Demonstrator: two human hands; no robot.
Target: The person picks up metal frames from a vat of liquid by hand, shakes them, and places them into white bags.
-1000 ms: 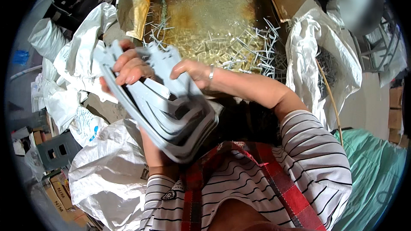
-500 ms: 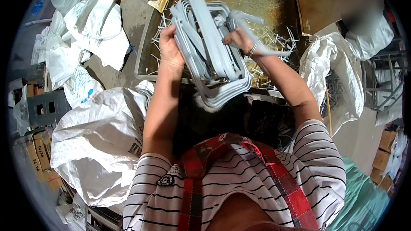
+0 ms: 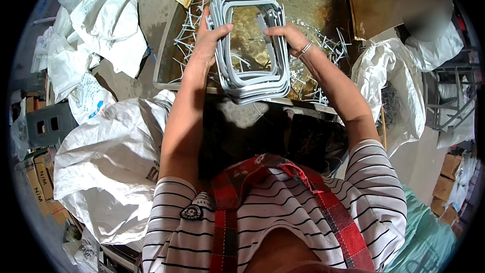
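Between my hands is a stack of grey rectangular plastic frames with rounded corners, held over the near part of a shallow tray. My left hand grips the stack's left side, thumb lying over the inner edge. On the opposite side my right hand is closed round it, its thumb over the inner edge too. Through the middle of the frames the wet, brownish bottom of the tray shows. Thin grey plastic scraps lie strewn in the tray on both sides of the stack.
A large white woven sack stands at my left, with more white sacks beyond it. On the right an open white sack holds grey scraps. A brown board rises at the tray's far right. Cardboard boxes sit far right.
The loose strips that lay across the inside of the stack and by my right hand are gone from there. The stack is raised slightly and straighter, its middle now open to view.
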